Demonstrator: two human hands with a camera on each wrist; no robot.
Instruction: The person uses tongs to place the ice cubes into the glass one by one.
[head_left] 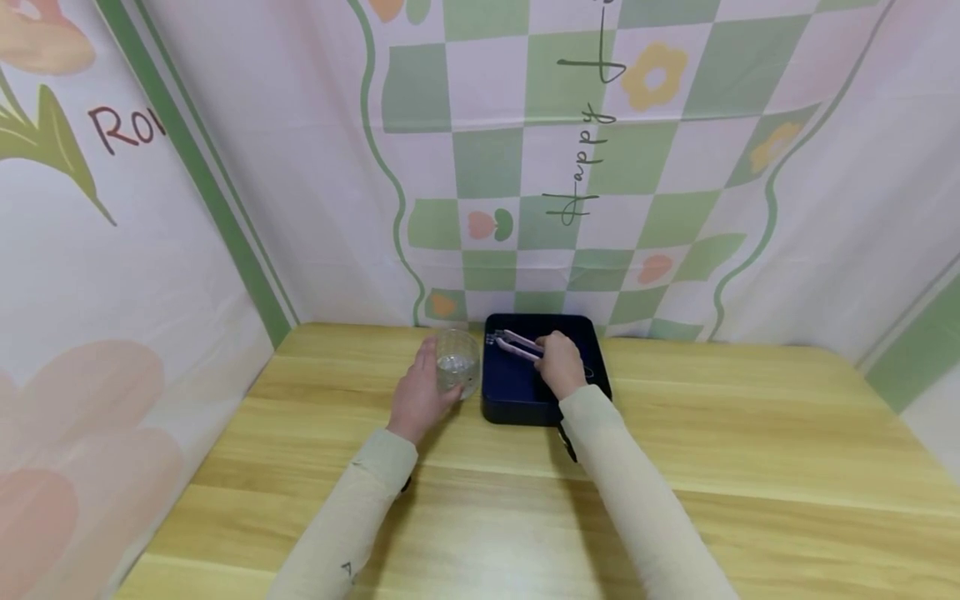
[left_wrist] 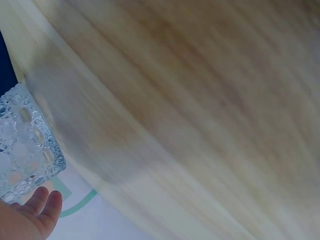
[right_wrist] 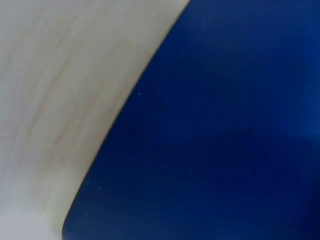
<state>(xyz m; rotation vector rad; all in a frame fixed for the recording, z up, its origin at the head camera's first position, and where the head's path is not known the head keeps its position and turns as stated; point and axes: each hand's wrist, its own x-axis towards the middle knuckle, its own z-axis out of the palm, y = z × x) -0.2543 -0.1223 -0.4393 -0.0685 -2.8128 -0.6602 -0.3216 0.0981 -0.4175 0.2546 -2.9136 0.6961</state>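
Note:
My left hand (head_left: 422, 392) holds a clear glass (head_left: 459, 367) from its left, fingers along the far side and thumb near the front. The left wrist view shows the textured wall of the glass (left_wrist: 25, 145) close to the fingertips (left_wrist: 50, 210). Clear, shiny shapes show low inside it. My right hand (head_left: 561, 365) grips pale pink tongs (head_left: 519, 345) over a dark blue tray (head_left: 517, 412). Their tips point left, with small clear pieces (head_left: 491, 337) at the tips near the tray's left wall. The right wrist view shows only the blue tray (right_wrist: 210, 125) and some table.
The tray stands right of the glass, at the back of a wooden table (head_left: 480, 517). A patterned cloth (head_left: 487, 167) hangs directly behind the table, and another printed cloth (head_left: 135, 292) hangs at the left. A dark strap-like piece (head_left: 567, 443) shows beneath the right sleeve.

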